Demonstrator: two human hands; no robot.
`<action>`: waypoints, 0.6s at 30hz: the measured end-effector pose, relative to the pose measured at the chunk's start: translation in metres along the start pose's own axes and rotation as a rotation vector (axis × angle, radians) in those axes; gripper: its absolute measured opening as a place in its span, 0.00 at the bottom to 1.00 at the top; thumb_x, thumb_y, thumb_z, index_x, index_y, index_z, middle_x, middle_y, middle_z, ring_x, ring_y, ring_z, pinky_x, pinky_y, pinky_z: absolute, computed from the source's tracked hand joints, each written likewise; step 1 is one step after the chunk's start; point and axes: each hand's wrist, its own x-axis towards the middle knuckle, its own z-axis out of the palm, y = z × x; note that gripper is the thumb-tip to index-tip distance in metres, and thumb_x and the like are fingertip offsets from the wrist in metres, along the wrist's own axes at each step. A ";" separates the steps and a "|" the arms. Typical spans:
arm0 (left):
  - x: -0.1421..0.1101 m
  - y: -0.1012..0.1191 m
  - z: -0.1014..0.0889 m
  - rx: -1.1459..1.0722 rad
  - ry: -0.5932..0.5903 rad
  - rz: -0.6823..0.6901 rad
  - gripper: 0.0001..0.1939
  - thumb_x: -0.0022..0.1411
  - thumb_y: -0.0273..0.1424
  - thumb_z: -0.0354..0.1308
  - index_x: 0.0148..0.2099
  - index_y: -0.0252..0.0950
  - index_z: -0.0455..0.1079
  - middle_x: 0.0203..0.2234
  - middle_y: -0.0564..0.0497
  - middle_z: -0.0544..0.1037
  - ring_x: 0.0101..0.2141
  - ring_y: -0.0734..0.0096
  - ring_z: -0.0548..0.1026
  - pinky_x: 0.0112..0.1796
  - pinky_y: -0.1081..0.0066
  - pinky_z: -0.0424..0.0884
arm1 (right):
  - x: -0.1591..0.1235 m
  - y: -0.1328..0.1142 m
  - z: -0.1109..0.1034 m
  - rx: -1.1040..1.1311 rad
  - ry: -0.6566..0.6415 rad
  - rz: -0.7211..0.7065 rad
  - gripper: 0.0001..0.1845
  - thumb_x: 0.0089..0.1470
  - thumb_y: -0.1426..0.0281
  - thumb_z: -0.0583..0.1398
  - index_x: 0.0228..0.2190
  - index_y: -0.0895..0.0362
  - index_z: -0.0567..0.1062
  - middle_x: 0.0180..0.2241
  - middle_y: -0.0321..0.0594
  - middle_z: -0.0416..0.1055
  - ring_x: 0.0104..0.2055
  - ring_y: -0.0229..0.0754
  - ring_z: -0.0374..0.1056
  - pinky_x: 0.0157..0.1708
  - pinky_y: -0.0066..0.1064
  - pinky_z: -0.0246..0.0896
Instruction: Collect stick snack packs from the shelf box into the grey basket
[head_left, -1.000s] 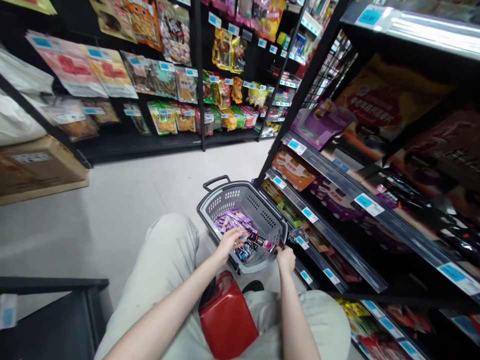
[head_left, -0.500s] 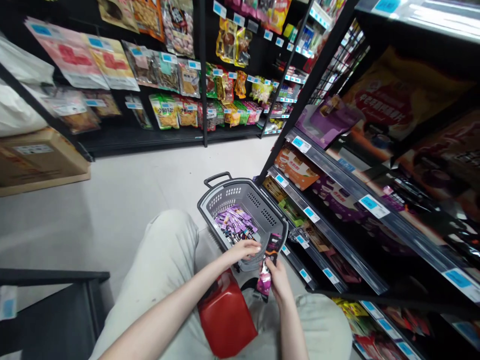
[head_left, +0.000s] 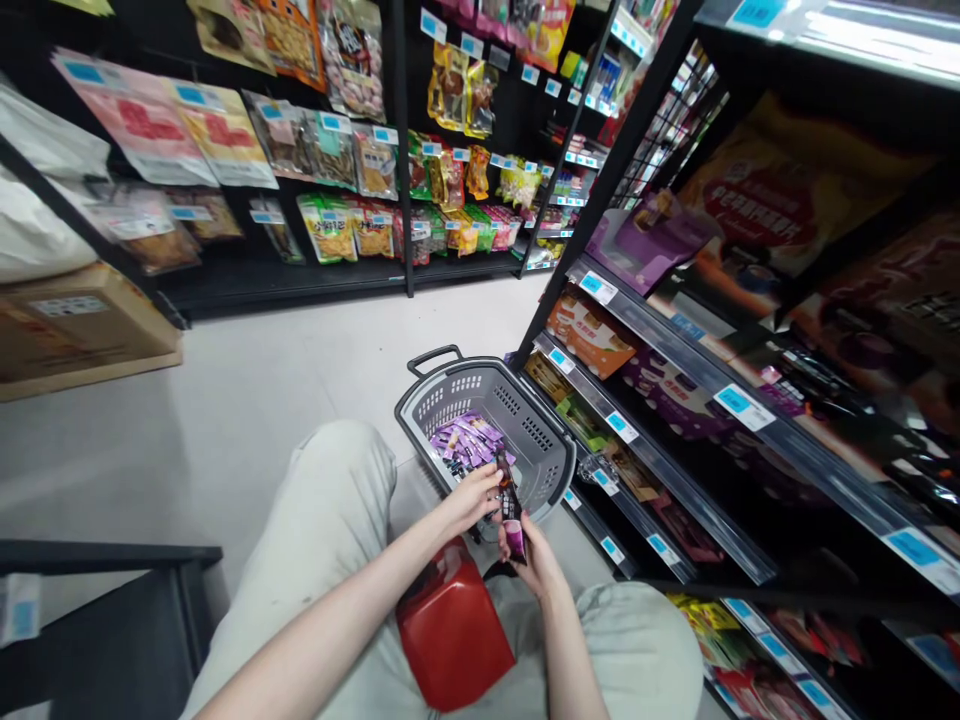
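Note:
Dark-and-purple stick sachets (head_left: 511,508), a narrow stack whose number I cannot tell, are held between both hands over the near rim of the basket. My right hand (head_left: 534,558) grips the lower, purple end. At the upper, dark end, my left hand (head_left: 472,500) closes its fingers on the side of the stack. Just beyond them stands the grey shopping basket (head_left: 525,420), its handle folded toward the far side. Several purple sachets (head_left: 469,438) lie loosely heaped in its left part.
A red box-like object (head_left: 454,635) is between my legs. Shelves (head_left: 660,480) with boxed and bagged goods rise close on the right. Hanging snack bags (head_left: 352,150) line the far rack. At left are a cardboard box (head_left: 82,325) and a black frame (head_left: 112,610).
My right hand has brought the sachets left and turned them, dark end tilting toward the basket. My left hand, apart from them before, now touches and grips them.

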 end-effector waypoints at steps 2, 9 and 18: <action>-0.001 0.002 0.002 -0.076 -0.023 -0.044 0.15 0.50 0.35 0.54 0.41 0.36 0.65 0.34 0.46 0.73 0.32 0.68 0.72 0.32 0.71 0.66 | 0.006 0.003 -0.002 -0.126 0.119 -0.123 0.18 0.39 0.55 0.57 0.27 0.57 0.70 0.18 0.32 0.66 0.16 0.32 0.56 0.18 0.25 0.53; -0.005 0.007 0.010 -0.036 -0.014 0.009 0.20 0.49 0.42 0.54 0.41 0.34 0.66 0.38 0.43 0.73 0.36 0.65 0.71 0.34 0.67 0.68 | 0.010 0.003 -0.007 -0.553 0.385 -0.396 0.15 0.34 0.62 0.62 0.26 0.58 0.69 0.23 0.35 0.70 0.26 0.38 0.64 0.28 0.28 0.58; 0.002 0.002 -0.001 0.179 0.099 0.116 0.19 0.46 0.38 0.57 0.40 0.32 0.66 0.34 0.44 0.74 0.30 0.66 0.73 0.27 0.71 0.69 | 0.013 0.006 -0.013 -0.535 0.333 -0.423 0.17 0.36 0.65 0.61 0.32 0.57 0.71 0.31 0.40 0.72 0.34 0.41 0.66 0.37 0.32 0.59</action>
